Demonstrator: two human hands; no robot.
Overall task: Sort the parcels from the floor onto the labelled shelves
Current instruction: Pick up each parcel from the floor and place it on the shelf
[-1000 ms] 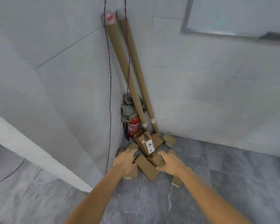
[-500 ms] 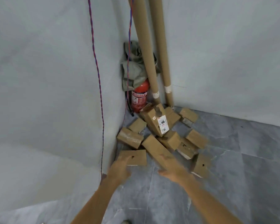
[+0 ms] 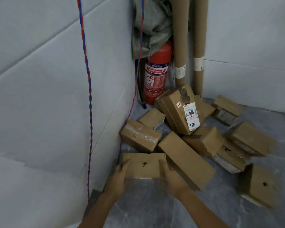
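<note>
Several brown cardboard parcels lie piled on the grey floor in a room corner. The nearest is a flat square parcel [image 3: 144, 164] with a small dark mark on top. My left hand [image 3: 120, 176] grips its left edge and my right hand [image 3: 169, 175] grips its right edge. Beside it lies a long parcel [image 3: 186, 159]. Behind stands a tilted parcel [image 3: 181, 111] with a white label marked 7786. A taped parcel [image 3: 140, 137] rests against the left wall. No shelves are in view.
A red fire extinguisher [image 3: 156, 74] stands in the corner under a grey-green sack [image 3: 151, 28]. Two long cardboard tubes [image 3: 181, 40] lean there. A red-blue twisted cable [image 3: 86, 79] hangs down the left wall. Another parcel [image 3: 260, 186] lies at the right.
The view has come closer and lower to the pile. Both hands have reached forward and taken the flat square parcel by its two sides.
</note>
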